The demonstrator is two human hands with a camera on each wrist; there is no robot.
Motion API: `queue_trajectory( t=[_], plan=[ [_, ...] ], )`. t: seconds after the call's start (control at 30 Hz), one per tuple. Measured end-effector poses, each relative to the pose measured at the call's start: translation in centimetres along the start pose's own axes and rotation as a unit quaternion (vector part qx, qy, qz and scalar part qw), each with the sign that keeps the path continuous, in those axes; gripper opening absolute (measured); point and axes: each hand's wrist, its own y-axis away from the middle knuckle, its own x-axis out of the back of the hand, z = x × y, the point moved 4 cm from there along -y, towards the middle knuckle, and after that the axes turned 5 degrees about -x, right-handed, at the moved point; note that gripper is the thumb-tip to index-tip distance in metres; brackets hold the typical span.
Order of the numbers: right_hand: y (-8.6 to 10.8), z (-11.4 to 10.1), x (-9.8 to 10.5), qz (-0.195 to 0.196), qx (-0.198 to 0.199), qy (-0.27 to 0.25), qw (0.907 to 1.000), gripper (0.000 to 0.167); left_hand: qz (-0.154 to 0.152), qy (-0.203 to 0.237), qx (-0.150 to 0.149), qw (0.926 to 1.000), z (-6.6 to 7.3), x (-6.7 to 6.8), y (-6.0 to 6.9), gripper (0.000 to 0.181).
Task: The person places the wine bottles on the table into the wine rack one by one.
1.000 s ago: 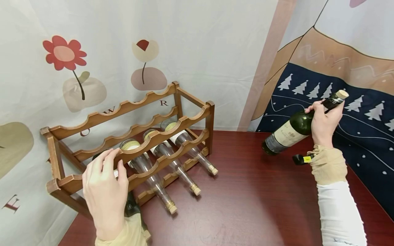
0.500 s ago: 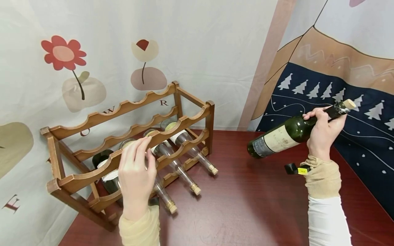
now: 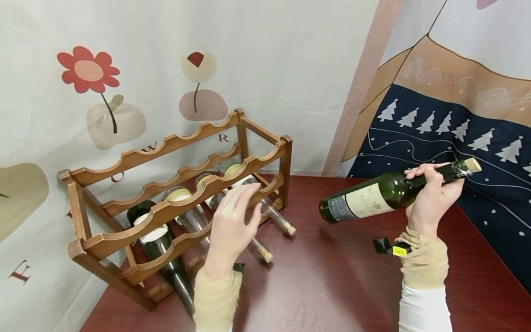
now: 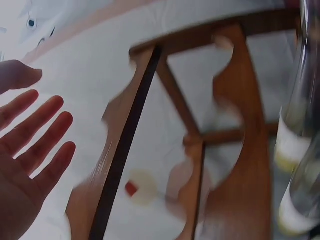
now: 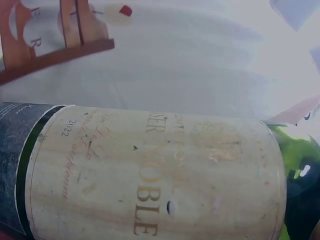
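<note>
My right hand (image 3: 433,198) grips a green wine bottle (image 3: 369,197) by its neck, above the table on the right. The bottle tilts, its corked mouth higher than its base, and its cream label (image 5: 150,170) fills the right wrist view. My left hand (image 3: 234,221) hovers in front of the wooden wine rack (image 3: 112,242), fingers extended and holding nothing. In the left wrist view its fingers (image 4: 47,125) are spread beside the rack's scalloped rail. A dark bottle (image 3: 159,244) and several clear corked bottles (image 3: 275,214) lie in the rack's lower row, partly hidden by my left hand.
The red-brown table (image 3: 303,281) runs under the rack and both hands. Behind stands a pale curtain (image 3: 290,69) with flower prints; a dark blue tree-patterned cloth (image 3: 489,180) borders the right side. A black strap with a yellow tag (image 3: 399,251) sits at my right wrist.
My left hand has moved right along the rack's front, uncovering the dark bottle. The right hand has brought the green bottle leftward and lower, turning it nearer to level.
</note>
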Motion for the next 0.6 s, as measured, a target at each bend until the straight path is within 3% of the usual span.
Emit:
queue_trajectory(
  t=[0.23, 0.43, 0.6],
  plan=[
    [1.9, -0.7, 0.1, 0.000, 0.022, 0.001, 0.9998, 0.009, -0.071, 0.046, -0.024, 0.9961, 1.3, -3.9, 0.3, 0.048],
    [3.0, -1.1, 0.1, 0.020, 0.012, -0.034, 0.9992, 0.008, -0.096, 0.050, -0.049, 0.9930, 2.5, -6.1, 0.7, 0.061],
    [3.7, -1.4, 0.2, 0.032, 0.004, -0.049, 0.9983, 0.008, -0.115, 0.040, -0.049, 0.9913, 3.2, -7.4, 0.9, 0.072]
  ],
)
